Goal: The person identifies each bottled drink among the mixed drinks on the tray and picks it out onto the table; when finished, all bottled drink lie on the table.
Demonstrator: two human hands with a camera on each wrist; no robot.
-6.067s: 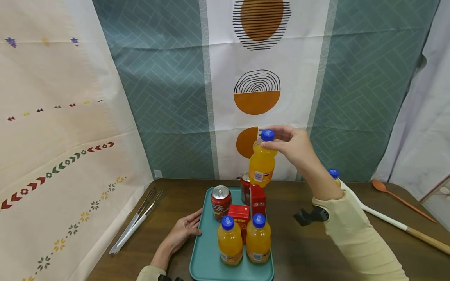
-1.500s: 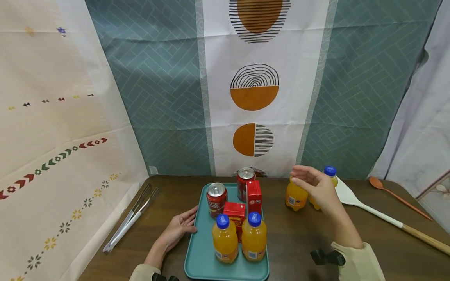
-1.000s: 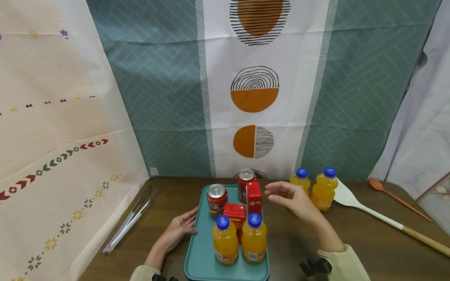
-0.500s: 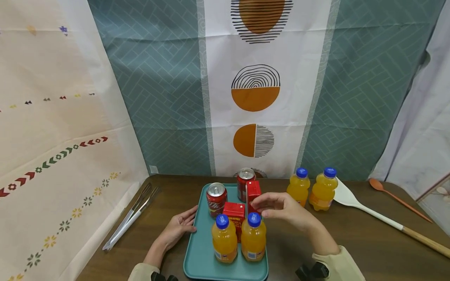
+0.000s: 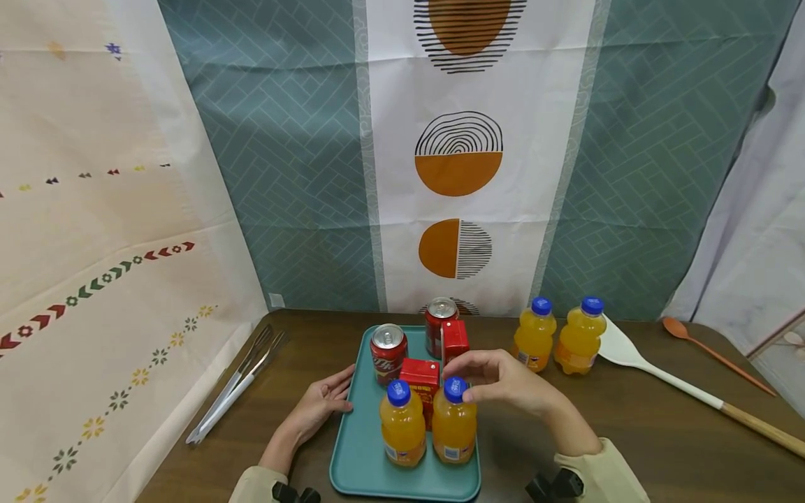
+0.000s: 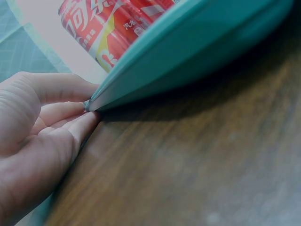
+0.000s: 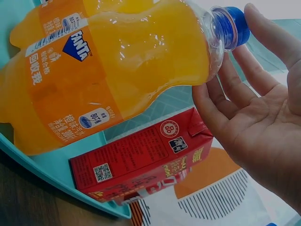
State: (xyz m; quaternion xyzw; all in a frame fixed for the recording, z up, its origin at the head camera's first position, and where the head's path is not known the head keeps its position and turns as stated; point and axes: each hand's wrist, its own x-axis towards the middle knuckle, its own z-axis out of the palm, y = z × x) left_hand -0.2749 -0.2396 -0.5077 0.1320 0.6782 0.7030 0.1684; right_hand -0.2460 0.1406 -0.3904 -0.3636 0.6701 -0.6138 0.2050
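Note:
A teal tray (image 5: 365,482) carries two orange Fanta bottles, two red drink cans and two red drink cartons. My left hand (image 5: 323,404) holds the tray's left rim; the left wrist view shows its fingertips at the edge, beside a cola can (image 6: 117,28). My right hand (image 5: 506,383) reaches round the neck of the right-hand Fanta bottle (image 5: 454,432). In the right wrist view its thumb is at the blue cap (image 7: 237,28) and loosely bent fingers lie behind the neck. The bottle stands upright. A red carton (image 7: 141,155) stands behind it, partly covered by the hand.
Two more Fanta bottles (image 5: 534,339) stand on the dark wooden table (image 5: 509,447), right of the tray. Beyond them lie a white spatula (image 5: 666,377) and an orange spoon (image 5: 717,356). Metal tongs (image 5: 235,388) lie at the left. Patterned cloths (image 5: 302,175) hang behind.
My right hand has set a Fanta bottle on the table at the right, let go, and come back over the tray to the right-hand bottle. My left hand stays at the rim.

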